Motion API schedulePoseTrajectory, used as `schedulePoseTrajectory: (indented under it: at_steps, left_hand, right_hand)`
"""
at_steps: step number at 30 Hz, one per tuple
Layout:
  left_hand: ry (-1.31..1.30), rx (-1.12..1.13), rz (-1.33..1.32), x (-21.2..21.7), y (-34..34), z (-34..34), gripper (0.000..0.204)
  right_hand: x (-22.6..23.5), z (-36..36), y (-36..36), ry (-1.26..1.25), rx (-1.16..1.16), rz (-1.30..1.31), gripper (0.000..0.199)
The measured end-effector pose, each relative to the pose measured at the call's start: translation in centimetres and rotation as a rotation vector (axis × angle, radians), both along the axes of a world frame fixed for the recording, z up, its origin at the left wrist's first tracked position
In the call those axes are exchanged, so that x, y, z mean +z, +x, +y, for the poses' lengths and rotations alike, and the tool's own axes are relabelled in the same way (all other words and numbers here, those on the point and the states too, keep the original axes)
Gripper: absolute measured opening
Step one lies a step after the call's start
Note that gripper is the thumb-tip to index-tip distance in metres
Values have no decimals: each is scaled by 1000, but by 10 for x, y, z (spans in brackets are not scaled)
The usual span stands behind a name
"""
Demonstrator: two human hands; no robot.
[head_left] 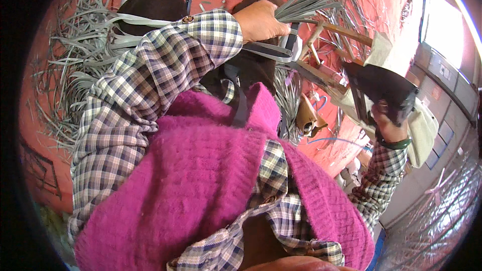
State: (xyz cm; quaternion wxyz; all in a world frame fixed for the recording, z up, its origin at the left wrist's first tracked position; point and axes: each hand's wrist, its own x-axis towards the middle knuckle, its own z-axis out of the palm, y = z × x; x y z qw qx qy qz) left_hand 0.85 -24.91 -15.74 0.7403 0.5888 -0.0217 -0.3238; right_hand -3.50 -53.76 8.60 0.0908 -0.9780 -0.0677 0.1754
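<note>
My left hand (258, 20) is closed around a bundle of long grey flat strips (306, 5) that fan out to the upper right. More of these strips trail back over my plaid sleeve. My right hand (389, 123), with a green bangle at the wrist, grips the lower edge of a dark flat piece (381, 85) at the right. Between the hands stands a small wooden frame (326, 45) with slanted legs. The strips in my left hand lie just beside its top. My magenta sweater fills the lower middle and hides my lap.
Loose grey strips (75, 65) lie heaped on the red floor (371, 0) at the left and top. A pale cloth bag (424, 130) sits behind the dark piece. A tan object (307, 118) lies below the frame. A bright window (444, 22) and grey panelled wall stand at the right.
</note>
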Motion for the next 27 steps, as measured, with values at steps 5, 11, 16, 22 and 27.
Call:
schedulePoseTrajectory:
  at_steps: [5,11,16,22,27]
  left_hand:
    - [28,67,-136,-8,2,-16,31]
    - [146,-21,-200,-1,6,-8,23]
    - [169,-4,-224,6,8,-2,28]
    - [162,-9,-231,8,8,-5,28]
    - [136,-20,-241,4,10,-2,30]
  right_hand:
    - [-6,88,24,-96,296,193,31]
    - [-10,129,36,90,205,279,39]
    - [-14,139,43,-67,182,288,39]
    - [-13,141,44,-14,213,299,39]
    - [-14,155,46,-69,187,296,38]
